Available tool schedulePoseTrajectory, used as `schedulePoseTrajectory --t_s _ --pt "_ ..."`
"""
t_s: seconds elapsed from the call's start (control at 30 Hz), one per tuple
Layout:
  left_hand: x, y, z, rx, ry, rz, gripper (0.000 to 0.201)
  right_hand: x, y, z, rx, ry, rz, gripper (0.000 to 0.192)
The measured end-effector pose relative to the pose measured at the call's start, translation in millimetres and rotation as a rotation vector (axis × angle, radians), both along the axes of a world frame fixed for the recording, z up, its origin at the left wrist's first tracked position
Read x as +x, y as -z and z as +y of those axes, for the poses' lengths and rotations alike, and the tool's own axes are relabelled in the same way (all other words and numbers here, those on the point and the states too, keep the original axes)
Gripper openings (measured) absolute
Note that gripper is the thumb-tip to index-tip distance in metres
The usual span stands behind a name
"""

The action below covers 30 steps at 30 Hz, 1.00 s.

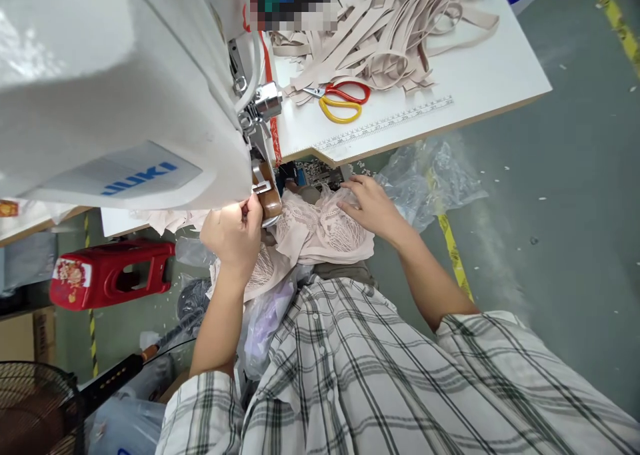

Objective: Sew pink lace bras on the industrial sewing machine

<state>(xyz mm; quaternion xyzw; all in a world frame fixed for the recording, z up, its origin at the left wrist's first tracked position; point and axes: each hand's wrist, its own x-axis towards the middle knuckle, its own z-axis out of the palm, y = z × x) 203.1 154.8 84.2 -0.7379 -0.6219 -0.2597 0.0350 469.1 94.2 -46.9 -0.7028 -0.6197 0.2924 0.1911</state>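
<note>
A pale pink lace bra (340, 228) hangs between my lap and the sewing machine (150, 108), with more pink lace spreading below my left wrist. My left hand (231, 235) is closed, thumb and fingers pinched together beside the metal presser parts (261, 187) and the brown block (270, 201) at the machine's end. Whatever lies in that pinch is hidden. Over the right cup, my right hand (373, 208) is open, fingers apart and bent slightly, at the edge of the lace. Whether it presses on the fabric is hard to tell.
On the white table (500, 68) lie many beige straps (390, 41), scissors (345, 101) with red and yellow handles and a printed ruler scale (390, 121). A red stool (115, 275), a fan (40, 408) and plastic bags (430, 181) stand or lie around below.
</note>
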Motion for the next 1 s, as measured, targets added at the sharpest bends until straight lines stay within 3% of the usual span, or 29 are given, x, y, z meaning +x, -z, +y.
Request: schedulePoseTrajectory --t_s 0.1,0.23,0.33,0.43,0.63,0.73,0.83,0.9,1.0 --pt "2 -3.9 -1 -0.025 -0.013 0.024 0.038 -8 -9.9 3 0.058 0.008 0.082 0.048" --pt "-1 -8.1 1 -0.027 0.014 0.054 0.042 -40 -48.9 14 0.255 -0.003 0.324 0.03" --pt "-5 -11.5 5 -0.03 0.033 0.073 0.044 -71 -82.8 31 0.49 -0.136 0.409 0.025" --pt "-6 -16.8 8 -0.062 0.056 0.116 0.048 -94 -102.0 51 0.628 -0.28 0.37 0.028" --pt "-9 -28.6 8 -0.176 0.091 0.277 0.054 -100 -108.3 72 0.599 -0.354 0.335 0.028" --pt "-12 -31.1 7 -0.188 0.175 0.322 0.048 -100 -117.2 74 0.534 -0.339 0.307 0.022" --pt "-16 -33.3 1 -0.12 0.256 0.332 0.038 -107 -128.4 75 0.467 -0.29 0.249 0.012" --pt "-24 -34.1 -8 -0.029 0.331 0.269 0.031 -111 -133.3 73 0.45 -0.238 0.191 0.018" --pt "-56 -26.6 -27 0.092 0.506 0.123 0.024 -107 -133.9 67 0.482 -0.156 0.117 0.023"
